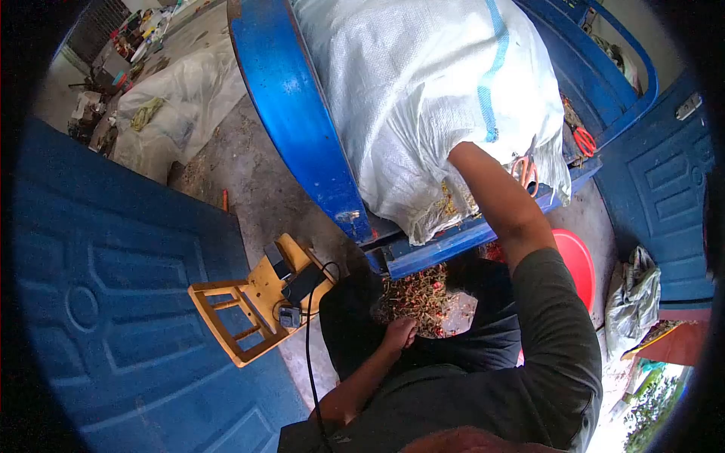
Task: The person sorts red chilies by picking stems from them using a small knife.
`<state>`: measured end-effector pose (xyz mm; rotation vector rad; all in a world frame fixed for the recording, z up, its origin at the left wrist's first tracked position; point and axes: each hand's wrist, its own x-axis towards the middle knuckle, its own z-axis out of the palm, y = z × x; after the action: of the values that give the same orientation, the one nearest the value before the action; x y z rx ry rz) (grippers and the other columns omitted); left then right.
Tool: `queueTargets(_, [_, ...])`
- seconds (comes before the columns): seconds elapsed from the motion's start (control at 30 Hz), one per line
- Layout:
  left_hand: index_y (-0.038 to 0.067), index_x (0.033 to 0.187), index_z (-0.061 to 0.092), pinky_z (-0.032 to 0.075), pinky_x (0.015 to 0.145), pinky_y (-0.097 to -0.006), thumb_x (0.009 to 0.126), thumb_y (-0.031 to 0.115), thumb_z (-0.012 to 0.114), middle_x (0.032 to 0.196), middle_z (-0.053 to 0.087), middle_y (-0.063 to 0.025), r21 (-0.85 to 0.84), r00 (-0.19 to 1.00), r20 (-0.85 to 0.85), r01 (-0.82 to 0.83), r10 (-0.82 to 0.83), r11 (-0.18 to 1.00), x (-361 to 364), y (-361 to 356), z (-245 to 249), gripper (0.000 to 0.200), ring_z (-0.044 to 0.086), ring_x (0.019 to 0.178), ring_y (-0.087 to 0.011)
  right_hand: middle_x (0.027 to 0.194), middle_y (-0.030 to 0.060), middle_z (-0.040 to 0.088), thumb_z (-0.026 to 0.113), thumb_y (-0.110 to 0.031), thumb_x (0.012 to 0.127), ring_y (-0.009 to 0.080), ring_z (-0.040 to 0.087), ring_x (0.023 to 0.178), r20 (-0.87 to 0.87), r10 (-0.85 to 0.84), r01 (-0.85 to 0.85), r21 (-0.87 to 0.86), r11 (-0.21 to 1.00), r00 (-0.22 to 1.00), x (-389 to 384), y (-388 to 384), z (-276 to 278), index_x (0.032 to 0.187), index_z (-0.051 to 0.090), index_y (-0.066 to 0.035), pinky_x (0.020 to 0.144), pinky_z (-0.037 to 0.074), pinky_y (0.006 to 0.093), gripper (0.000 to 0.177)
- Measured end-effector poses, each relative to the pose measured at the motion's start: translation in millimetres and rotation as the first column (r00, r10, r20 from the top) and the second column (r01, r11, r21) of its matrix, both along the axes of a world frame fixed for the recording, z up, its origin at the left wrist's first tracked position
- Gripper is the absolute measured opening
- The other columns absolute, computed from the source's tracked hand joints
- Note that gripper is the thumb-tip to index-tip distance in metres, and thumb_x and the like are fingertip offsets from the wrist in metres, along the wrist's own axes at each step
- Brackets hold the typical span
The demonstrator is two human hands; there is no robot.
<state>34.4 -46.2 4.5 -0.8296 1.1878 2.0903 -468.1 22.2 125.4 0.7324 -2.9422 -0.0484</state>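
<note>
My right forearm (498,196) reaches into the mouth of a large white woven sack (423,90) with a light blue stripe; the hand itself is hidden inside. Some dried yellowish bits show at the sack's opening. Low in my lap, my left hand (400,332) is closed at the edge of a heap of dried stems with red bits (423,298). Whatever its fingers may hold is too small to make out. The heap lies between my legs, on a pale surface. Pink-handled scissors (523,172) rest by the sack, right of my forearm.
The sack sits on a blue metal frame (294,98). Red-handled scissors (584,141) lie farther right on it. A wooden chair (260,302) with black devices and a cable stands at left. A red basin (575,264) is at right. Blue doors (136,302) flank both sides.
</note>
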Motion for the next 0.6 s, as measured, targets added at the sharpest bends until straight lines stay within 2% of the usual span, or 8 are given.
queueTargets(0.07, [0.005,0.097,0.061,0.032,0.042,-0.0266,0.100,0.026,0.052,0.061,0.045,0.0026,0.031,1.000,-0.019,-0.001,0.002,1.000,-1.2,2.9,-3.6,0.024,0.040,0.046,-0.0092,0.106,0.0184,0.068,0.056,-0.025,0.086,0.0347,0.067,0.098,0.016,0.023,-0.023,-0.007,1.000,1.000,19.8,-18.7,-2.9,0.111,0.068,-0.011,0.086,0.051,0.0461,0.031])
queueTargets(0.17, [0.005,0.096,0.061,0.032,0.042,-0.0258,0.100,0.027,0.051,0.061,0.045,0.0027,-0.004,0.997,0.080,-0.013,0.013,1.000,-1.4,5.7,-1.7,0.024,0.040,0.046,-0.0086,0.106,0.0180,0.069,0.056,-0.026,0.086,0.0343,0.067,0.098,0.046,0.057,-0.056,-0.020,0.998,0.997,52.2,-47.4,-6.2,0.111,0.069,-0.011,0.086,0.051,0.0459,0.031])
queueTargets(0.23, [0.005,0.095,0.061,0.032,0.043,-0.0250,0.100,0.026,0.051,0.061,0.045,0.0030,-0.022,0.998,0.044,0.036,-0.035,0.999,-3.5,5.5,-0.3,0.024,0.040,0.048,-0.0077,0.106,0.0177,0.069,0.056,-0.026,0.086,0.0341,0.067,0.098,0.064,0.090,-0.088,-0.031,0.996,0.994,49.4,-44.5,-6.1,0.110,0.069,-0.012,0.086,0.051,0.0458,0.031])
queueTargets(0.4, [0.005,0.094,0.061,0.032,0.042,-0.0254,0.100,0.025,0.052,0.062,0.046,0.0026,0.036,0.999,0.028,-0.022,0.021,0.999,1.3,5.8,-19.5,0.022,0.041,0.047,-0.0078,0.105,0.0170,0.069,0.056,-0.027,0.086,0.0334,0.067,0.098,0.102,0.156,-0.154,-0.029,0.988,0.982,39.6,-24.9,6.3,0.109,0.070,-0.012,0.086,0.051,0.0455,0.031])
queueTargets(0.47, [0.004,0.094,0.061,0.033,0.042,-0.0256,0.099,0.024,0.052,0.062,0.047,0.0023,0.049,0.999,0.016,-0.042,0.041,0.998,2.0,5.1,-13.7,0.022,0.041,0.047,-0.0080,0.105,0.0168,0.069,0.056,-0.028,0.086,0.0332,0.067,0.098,0.117,0.184,-0.183,-0.019,0.983,0.976,43.4,-22.5,12.5,0.109,0.070,-0.012,0.086,0.051,0.0453,0.030])
queueTargets(0.53, [0.003,0.093,0.061,0.033,0.041,-0.0258,0.099,0.024,0.053,0.062,0.047,0.0020,-0.010,1.000,0.016,-0.019,0.019,1.000,-3.3,2.3,6.9,0.023,0.041,0.046,-0.0082,0.105,0.0165,0.069,0.056,-0.028,0.086,0.0329,0.067,0.098,0.148,0.205,-0.206,-0.007,0.978,0.967,45.8,-7.3,14.6,0.109,0.070,-0.012,0.085,0.051,0.0452,0.030])
queueTargets(0.6, [0.003,0.092,0.061,0.034,0.041,-0.0258,0.098,0.024,0.053,0.062,0.047,0.0020,0.028,1.000,0.005,-0.019,0.019,0.999,-0.1,0.5,-3.2,0.023,0.040,0.046,-0.0081,0.105,0.0162,0.069,0.057,-0.028,0.086,0.0327,0.067,0.098,0.178,0.216,-0.220,0.002,0.976,0.960,56.9,4.5,16.3,0.108,0.070,-0.013,0.085,0.051,0.0451,0.030])
